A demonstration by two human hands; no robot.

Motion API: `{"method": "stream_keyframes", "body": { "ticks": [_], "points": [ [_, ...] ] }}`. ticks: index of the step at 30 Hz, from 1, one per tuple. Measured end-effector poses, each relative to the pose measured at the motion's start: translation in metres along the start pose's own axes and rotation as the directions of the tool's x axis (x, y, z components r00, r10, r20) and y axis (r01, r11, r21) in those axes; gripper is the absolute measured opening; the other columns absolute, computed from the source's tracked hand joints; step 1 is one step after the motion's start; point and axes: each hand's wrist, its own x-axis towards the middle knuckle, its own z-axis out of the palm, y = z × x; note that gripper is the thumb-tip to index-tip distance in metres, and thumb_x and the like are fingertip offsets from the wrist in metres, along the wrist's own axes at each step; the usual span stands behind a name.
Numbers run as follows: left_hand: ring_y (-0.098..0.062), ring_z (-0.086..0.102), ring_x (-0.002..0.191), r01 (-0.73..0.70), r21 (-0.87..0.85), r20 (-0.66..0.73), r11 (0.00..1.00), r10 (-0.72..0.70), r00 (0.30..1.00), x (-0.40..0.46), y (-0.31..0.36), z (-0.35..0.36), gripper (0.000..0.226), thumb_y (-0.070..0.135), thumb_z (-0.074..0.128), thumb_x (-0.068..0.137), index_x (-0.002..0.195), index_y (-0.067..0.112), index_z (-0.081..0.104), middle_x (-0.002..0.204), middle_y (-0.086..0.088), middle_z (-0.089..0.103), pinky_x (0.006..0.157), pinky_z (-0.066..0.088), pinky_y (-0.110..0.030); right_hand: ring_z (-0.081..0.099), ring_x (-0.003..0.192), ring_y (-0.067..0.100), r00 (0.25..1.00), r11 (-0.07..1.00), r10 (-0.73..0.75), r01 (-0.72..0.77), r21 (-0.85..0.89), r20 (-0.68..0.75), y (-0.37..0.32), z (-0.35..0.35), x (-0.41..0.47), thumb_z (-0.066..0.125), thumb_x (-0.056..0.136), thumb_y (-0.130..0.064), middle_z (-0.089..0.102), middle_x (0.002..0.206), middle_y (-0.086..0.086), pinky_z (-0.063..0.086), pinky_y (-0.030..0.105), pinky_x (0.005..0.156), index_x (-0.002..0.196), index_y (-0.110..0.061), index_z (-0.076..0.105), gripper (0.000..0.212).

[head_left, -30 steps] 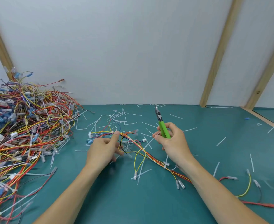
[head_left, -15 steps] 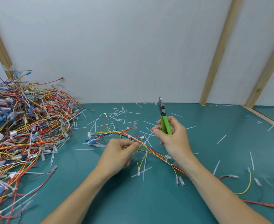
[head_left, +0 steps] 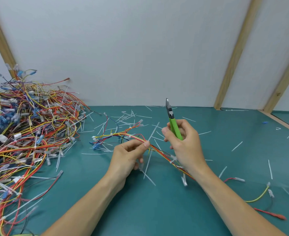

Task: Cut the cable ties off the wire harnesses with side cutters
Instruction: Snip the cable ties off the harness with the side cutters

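View: single head-worn wide-angle camera.
Facing: forward and down over the teal work mat [head_left: 157,210].
Nearness: close; both forearms enter from the bottom edge.
Framing: white panel wall with slanted wooden battens [head_left: 232,53] fills the upper half.
Left edge: tangled pile of multicoloured wire harnesses [head_left: 24,133], partly cut off.

My teal-topped bench [head_left: 157,210] carries a tangled heap of multicoloured wire harnesses [head_left: 24,137] and scattered white cut cable-tie strips [head_left: 123,116].
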Motion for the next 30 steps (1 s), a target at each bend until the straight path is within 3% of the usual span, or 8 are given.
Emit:
{"method": "stream_keyframes", "body": {
  "ticks": [3,6,9,14,18,30],
  "points": [
    [-0.012,0.044,0.05,-0.022,-0.006,-0.101,1.0,0.022,0.995,0.002,0.003,-0.005,0.022,0.037,0.079,0.082,0.082,0.015,0.078,0.064,0.0,0.054,0.043,0.029,-0.02,0.069,0.071,0.013,1.0,0.997,-0.02,0.019,-0.077,-0.011,-0.003,-0.009,0.002,0.069,0.088,-0.046,0.074,0.085,-0.007,0.049,0.021,0.061,0.089,-0.026,0.068,0.02],
    [-0.01,0.044,0.051,-0.041,-0.02,-0.155,0.999,0.037,0.987,0.003,0.006,-0.009,0.018,0.037,0.078,0.084,0.08,0.019,0.078,0.063,0.001,0.052,0.045,0.028,-0.019,0.069,0.075,0.013,0.991,0.956,-0.125,0.132,-0.263,0.043,-0.006,-0.017,0.002,0.066,0.089,-0.049,0.073,0.08,-0.012,0.054,0.033,0.07,0.086,-0.029,0.069,0.021],
    [-0.007,0.044,0.052,-0.043,-0.046,-0.183,0.998,0.034,0.982,0.003,0.008,-0.011,0.017,0.037,0.078,0.083,0.084,0.021,0.079,0.062,0.003,0.052,0.044,0.028,-0.018,0.067,0.077,0.011,0.975,0.873,-0.182,0.221,-0.434,0.131,-0.009,-0.02,0.001,0.063,0.085,-0.053,0.072,0.079,-0.013,0.056,0.037,0.074,0.088,-0.029,0.069,0.024],
    [-0.007,0.052,0.053,-0.045,-0.05,-0.225,0.998,0.033,0.974,0.002,0.011,-0.01,0.015,0.037,0.079,0.082,0.077,0.023,0.078,0.065,0.005,0.064,0.042,0.032,-0.017,0.063,0.075,0.004,0.948,0.654,-0.207,0.317,-0.687,0.241,-0.01,-0.019,-0.001,0.055,0.077,-0.067,0.065,0.077,-0.023,0.051,0.028,0.067,0.091,-0.035,0.064,0.036],
    [-0.01,0.057,0.048,-0.066,0.003,-0.235,0.998,0.065,0.97,0.0,0.012,-0.009,0.017,0.033,0.078,0.086,0.075,0.02,0.078,0.074,0.002,0.073,0.041,0.037,-0.018,0.062,0.079,0.004,0.95,0.598,-0.151,0.308,-0.739,0.274,-0.005,-0.02,0.001,0.053,0.076,-0.07,0.066,0.083,-0.023,0.048,0.026,0.067,0.095,-0.037,0.065,0.04],
    [-0.016,0.071,0.058,-0.082,0.045,-0.209,0.996,0.089,0.974,-0.004,0.016,-0.006,0.019,0.03,0.073,0.091,0.073,0.024,0.077,0.08,0.0,0.076,0.041,0.039,-0.02,0.067,0.084,0.004,0.969,0.683,-0.058,0.215,-0.698,0.241,-0.001,-0.02,-0.001,0.062,0.079,-0.066,0.073,0.083,-0.023,0.055,0.032,0.077,0.093,-0.04,0.071,0.031]
  ]
}}
